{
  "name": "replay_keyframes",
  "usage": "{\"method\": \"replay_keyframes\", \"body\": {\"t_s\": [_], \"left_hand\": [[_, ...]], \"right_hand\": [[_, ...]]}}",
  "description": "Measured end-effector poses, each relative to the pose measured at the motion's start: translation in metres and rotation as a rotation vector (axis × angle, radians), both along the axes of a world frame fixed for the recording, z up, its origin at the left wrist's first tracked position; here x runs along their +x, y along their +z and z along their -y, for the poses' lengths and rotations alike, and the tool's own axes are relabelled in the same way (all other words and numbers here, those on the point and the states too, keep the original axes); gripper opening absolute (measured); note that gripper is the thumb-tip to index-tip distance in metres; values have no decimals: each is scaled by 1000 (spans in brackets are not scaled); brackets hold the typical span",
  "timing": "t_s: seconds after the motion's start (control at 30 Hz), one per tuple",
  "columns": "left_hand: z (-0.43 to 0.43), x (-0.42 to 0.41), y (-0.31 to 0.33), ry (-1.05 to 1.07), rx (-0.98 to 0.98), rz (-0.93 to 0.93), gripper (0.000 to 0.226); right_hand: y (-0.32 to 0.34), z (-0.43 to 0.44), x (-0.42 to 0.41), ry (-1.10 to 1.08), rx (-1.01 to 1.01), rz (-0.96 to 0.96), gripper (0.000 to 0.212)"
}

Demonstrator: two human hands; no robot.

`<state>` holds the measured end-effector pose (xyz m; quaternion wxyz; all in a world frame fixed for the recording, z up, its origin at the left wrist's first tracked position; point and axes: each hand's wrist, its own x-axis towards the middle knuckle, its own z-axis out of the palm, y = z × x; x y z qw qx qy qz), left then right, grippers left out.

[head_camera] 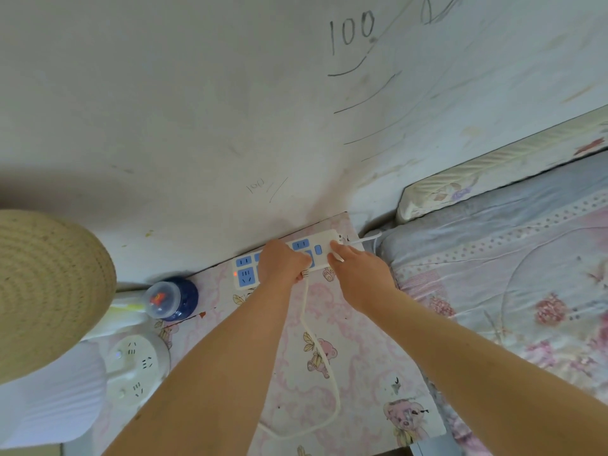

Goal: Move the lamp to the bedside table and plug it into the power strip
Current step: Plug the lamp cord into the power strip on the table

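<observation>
A white power strip (320,241) with blue sockets lies against the wall at the back of the bedside table (362,357), which has a pink bear-print cover. My left hand (281,261) is closed over the lamp's plug on the middle of the strip, and the plug itself is mostly hidden. The lamp's white cord (324,366) runs from that hand toward me in a loop. My right hand (358,274) presses down on the strip's right end. The lamp's white round base (136,370) and pleated white shade (49,399) stand at the table's left.
A woven straw hat (42,291) fills the left edge. A blue bottle with a clear cap (172,299) lies near the wall, left of the strip. The bed (510,274) with floral bedding adjoins the table on the right. A scribbled white wall (230,110) rises behind.
</observation>
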<state>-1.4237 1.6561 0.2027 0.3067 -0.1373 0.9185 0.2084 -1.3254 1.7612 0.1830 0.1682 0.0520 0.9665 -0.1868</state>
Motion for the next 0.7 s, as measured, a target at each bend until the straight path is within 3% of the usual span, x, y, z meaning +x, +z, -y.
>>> {"method": "replay_keyframes", "body": {"t_s": [0.3, 0.7], "left_hand": [[-4, 3, -3, 8, -15, -39, 18], [0, 1, -5, 28, 20, -21, 22]], "right_hand": [[10, 2, -18, 25, 58, 41, 34], [11, 7, -10, -12, 20, 168, 44]]}}
